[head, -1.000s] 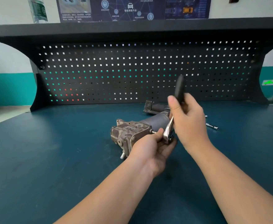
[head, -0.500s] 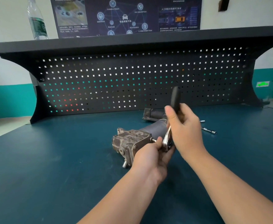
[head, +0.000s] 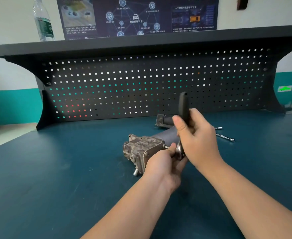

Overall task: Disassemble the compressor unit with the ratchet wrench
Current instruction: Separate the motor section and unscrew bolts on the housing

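The compressor unit (head: 141, 149), a worn metal block joined to a dark cylinder, lies on the blue bench in mid view. My right hand (head: 198, 140) grips the black handle of the ratchet wrench (head: 183, 105), which stands nearly upright with its chrome head down at the block's right side. My left hand (head: 166, 163) sits just below, its fingers curled around the wrench head and the thin shaft that runs into the block. The socket end is hidden by my fingers.
A second dark part (head: 164, 120) lies behind the compressor. Two chrome extension bars (head: 226, 137) rest on the bench to the right. The black pegboard (head: 141, 87) closes off the back, with a water bottle (head: 43, 21) on the shelf above.
The wrench handle has swung slightly, staying near upright, while both hands keep their hold. The camera has tilted up a little, showing more of the shelf and bottle.
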Tool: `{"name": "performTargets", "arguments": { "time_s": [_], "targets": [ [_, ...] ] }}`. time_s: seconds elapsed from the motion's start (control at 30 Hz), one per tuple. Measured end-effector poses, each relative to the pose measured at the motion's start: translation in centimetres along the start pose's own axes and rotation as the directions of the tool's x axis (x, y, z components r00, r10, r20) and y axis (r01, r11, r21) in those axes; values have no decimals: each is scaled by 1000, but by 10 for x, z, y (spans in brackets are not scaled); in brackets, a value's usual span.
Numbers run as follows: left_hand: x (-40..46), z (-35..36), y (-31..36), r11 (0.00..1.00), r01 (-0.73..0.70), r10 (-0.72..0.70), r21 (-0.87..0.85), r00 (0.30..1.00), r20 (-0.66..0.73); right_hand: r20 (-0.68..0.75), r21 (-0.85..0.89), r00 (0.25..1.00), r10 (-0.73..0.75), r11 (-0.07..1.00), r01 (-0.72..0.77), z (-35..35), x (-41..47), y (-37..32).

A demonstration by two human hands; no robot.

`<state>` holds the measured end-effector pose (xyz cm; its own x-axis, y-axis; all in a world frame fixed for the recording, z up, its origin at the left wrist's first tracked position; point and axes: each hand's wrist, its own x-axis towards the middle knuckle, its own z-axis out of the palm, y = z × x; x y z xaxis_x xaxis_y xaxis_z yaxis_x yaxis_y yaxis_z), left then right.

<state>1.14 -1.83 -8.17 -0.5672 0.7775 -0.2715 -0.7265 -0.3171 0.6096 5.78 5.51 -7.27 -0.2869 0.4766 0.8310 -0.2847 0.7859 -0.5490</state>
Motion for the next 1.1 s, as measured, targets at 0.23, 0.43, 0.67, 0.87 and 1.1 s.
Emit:
{"name": "performTargets", "arguments": {
  "time_s": [0.23,0.43,0.67,0.87,1.1],
  "targets": [
    [2,0,-1,999,13,-14,38,1000,5,100,547,432,896,313,-777,-8,16,31],
    [-1,-1,-1,993,13,-16,116,1000,25,38,72,999,-18,997,15,-3,3,1],
    [1,-2,0,984,29,-25,174,999,-22,-111,331,662,741,656,-678,-3,11,22],
    [4,-4,-4,978,30,-25,207,999,-23,-96,252,858,505,846,-470,-3,11,19],
    [5,-5,-4,991,-35,39,131,999,-26,-66,-29,992,108,994,-110,-1,6,9]
  ]
}}
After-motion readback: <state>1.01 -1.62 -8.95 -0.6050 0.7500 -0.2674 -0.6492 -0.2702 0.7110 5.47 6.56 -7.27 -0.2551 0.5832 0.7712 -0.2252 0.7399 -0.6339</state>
